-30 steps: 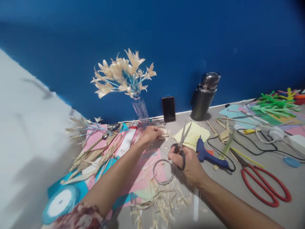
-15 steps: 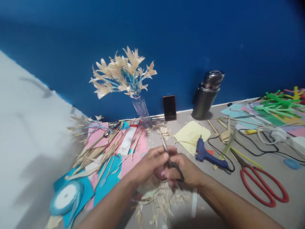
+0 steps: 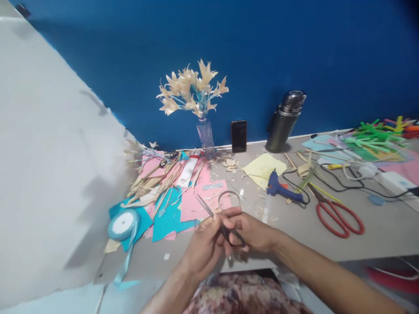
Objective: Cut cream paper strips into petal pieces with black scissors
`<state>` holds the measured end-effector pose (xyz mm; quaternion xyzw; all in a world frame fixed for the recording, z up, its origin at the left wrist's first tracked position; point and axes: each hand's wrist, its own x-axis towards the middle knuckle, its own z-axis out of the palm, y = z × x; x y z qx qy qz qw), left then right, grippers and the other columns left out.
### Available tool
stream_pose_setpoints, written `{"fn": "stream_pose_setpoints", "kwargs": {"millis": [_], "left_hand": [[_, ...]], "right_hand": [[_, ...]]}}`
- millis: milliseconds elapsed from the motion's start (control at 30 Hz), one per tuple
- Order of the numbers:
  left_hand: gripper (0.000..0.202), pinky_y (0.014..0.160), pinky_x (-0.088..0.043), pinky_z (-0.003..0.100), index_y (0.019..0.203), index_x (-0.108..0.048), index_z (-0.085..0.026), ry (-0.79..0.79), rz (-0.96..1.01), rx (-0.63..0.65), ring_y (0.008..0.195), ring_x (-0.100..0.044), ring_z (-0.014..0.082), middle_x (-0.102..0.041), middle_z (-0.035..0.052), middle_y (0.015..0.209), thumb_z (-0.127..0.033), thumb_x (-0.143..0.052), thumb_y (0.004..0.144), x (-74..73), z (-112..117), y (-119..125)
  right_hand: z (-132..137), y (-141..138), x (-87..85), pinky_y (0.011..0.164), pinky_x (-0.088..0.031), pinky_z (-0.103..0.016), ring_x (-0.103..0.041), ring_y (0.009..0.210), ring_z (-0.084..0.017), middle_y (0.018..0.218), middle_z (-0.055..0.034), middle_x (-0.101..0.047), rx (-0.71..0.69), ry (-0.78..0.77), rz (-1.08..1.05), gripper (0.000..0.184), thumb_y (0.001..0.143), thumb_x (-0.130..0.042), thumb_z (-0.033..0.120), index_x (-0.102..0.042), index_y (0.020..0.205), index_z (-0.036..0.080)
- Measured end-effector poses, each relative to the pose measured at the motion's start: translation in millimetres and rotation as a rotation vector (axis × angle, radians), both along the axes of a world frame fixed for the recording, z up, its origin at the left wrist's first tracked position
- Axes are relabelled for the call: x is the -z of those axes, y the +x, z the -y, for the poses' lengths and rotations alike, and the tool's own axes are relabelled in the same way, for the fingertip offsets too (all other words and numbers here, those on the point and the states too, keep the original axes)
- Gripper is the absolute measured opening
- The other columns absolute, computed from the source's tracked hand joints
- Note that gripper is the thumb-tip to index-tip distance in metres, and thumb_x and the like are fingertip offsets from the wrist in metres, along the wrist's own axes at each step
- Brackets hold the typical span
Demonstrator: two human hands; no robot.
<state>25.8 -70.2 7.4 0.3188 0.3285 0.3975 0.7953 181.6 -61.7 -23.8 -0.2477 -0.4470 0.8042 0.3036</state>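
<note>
Open tabletop [image 3: 284, 222] between right hand [image 3: 251, 231] and glue gun [image 3: 280, 189], red-handled scissors [image 3: 324, 200] blocking farther right, flask [image 3: 284, 124] behind

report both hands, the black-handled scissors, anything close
Right hand gripping black-handled scissors. Left hand right alongside, hold unclear. Ring just beyond both.

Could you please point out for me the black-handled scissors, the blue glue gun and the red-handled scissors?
Black-handled scissors [image 3: 210, 212]: head view, on the blades.
Blue glue gun [image 3: 277, 187]: head view, on its body.
Red-handled scissors [image 3: 324, 203]: head view, on the handles near the blades.
</note>
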Motion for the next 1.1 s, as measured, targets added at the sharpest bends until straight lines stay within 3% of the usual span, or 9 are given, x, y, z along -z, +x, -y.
{"fn": "stream_pose_setpoints", "kwargs": {"millis": [67,133,267,367,500,567,700,867,1100], "left_hand": [[0.040,0.041,-0.041,0.019,0.069,-0.065,-0.014,-0.013,-0.035,-0.004,0.052,-0.057,0.0069,-0.065,0.0120,0.120,-0.052,-0.064,0.082,3.0,6.7,-1.7],[0.042,0.043,-0.041,0.022,0.069,-0.066,-0.014,-0.007,-0.091,0.039,0.052,-0.057,0.0086,-0.065,0.0132,0.120,-0.054,-0.063,0.082,7.4,12.3,-2.4],[0.045,0.067,-0.052,0.030,0.107,-0.071,-0.019,0.120,-0.282,0.069,0.073,-0.063,0.0176,-0.068,0.0120,0.110,-0.051,-0.071,0.076,16.3,15.3,-3.5],[0.034,0.081,-0.051,0.033,0.099,-0.072,-0.020,0.251,-0.570,-0.090,0.090,-0.064,0.0227,-0.070,0.0084,0.102,-0.040,-0.075,0.071,21.6,12.0,-13.3],[0.022,0.069,-0.050,0.030,0.075,-0.071,-0.020,0.309,-0.850,-0.275,0.073,-0.063,0.0214,-0.070,0.0039,0.073,-0.042,-0.072,0.071,31.9,9.6,-40.6],[0.027,0.065,-0.050,0.029,0.076,-0.070,-0.020,0.247,-0.833,-0.354,0.069,-0.063,0.0202,-0.070,0.0034,0.071,-0.045,-0.074,0.069,39.7,11.1,-52.9],[0.036,0.065,-0.052,0.029,0.078,-0.068,-0.016,0.121,-0.714,-0.333,0.066,-0.063,0.0182,-0.069,0.0041,0.070,-0.049,-0.077,0.066,50.6,15.6,-61.1],[0.033,0.065,-0.052,0.030,0.087,-0.068,-0.016,0.054,-0.647,-0.342,0.067,-0.063,0.0175,-0.069,0.0036,0.076,-0.041,-0.077,0.067,43.9,15.9,-52.7],[0.021,0.055,-0.042,0.027,0.061,-0.048,-0.019,0.051,-0.201,-0.249,0.053,-0.049,0.0137,-0.045,-0.0033,0.055,-0.027,-0.057,0.078,38.7,19.3,-49.3]], "right_hand": [[19.5,-5.8,5.9,0.040,-0.029,-0.016,-0.039,0.040,-0.002,0.071,-0.0045,-0.068,0.093,-0.061,-0.050,0.054,0.071,-0.076,0.058,-0.070,0.092,0.009],[38.0,-11.6,10.4,0.043,-0.030,-0.017,-0.041,0.043,-0.003,0.069,-0.0034,-0.066,0.220,-0.042,0.000,0.045,0.077,-0.073,0.054,-0.070,0.082,0.010],[63.1,-4.4,14.9,0.051,-0.039,-0.021,-0.051,0.054,-0.009,0.074,-0.0025,-0.068,0.517,0.059,0.285,0.031,0.081,-0.069,0.043,-0.071,0.091,0.013],[77.7,31.4,20.5,0.060,-0.046,-0.026,-0.062,0.066,-0.016,0.080,-0.0047,-0.071,0.826,0.214,0.685,0.029,0.081,-0.065,0.038,-0.070,0.098,0.015],[106.1,100.7,35.3,0.067,-0.051,-0.032,-0.070,0.072,-0.023,0.085,-0.0086,-0.074,1.035,0.350,1.281,0.026,0.080,-0.060,0.038,-0.067,0.095,0.017],[119.1,129.8,43.7,0.068,-0.051,-0.033,-0.072,0.077,-0.027,0.083,-0.0101,-0.076,0.979,0.398,1.483,0.021,0.079,-0.060,0.035,-0.068,0.090,0.019],[127.4,161.7,55.9,0.072,-0.051,-0.035,-0.073,0.081,-0.028,0.092,-0.0126,-0.077,0.873,0.561,1.736,0.025,0.085,-0.057,0.033,-0.070,0.099,0.018],[115.4,168.0,54.6,0.064,-0.045,-0.032,-0.071,0.074,-0.026,0.088,-0.0121,-0.076,0.707,0.692,1.948,0.022,0.090,-0.053,0.029,-0.069,0.099,0.017],[101.4,161.7,46.1,0.059,-0.041,-0.031,-0.069,0.071,-0.025,0.084,-0.0120,-0.073,0.624,0.738,2.020,0.024,0.094,-0.047,0.026,-0.066,0.103,0.014]]}}
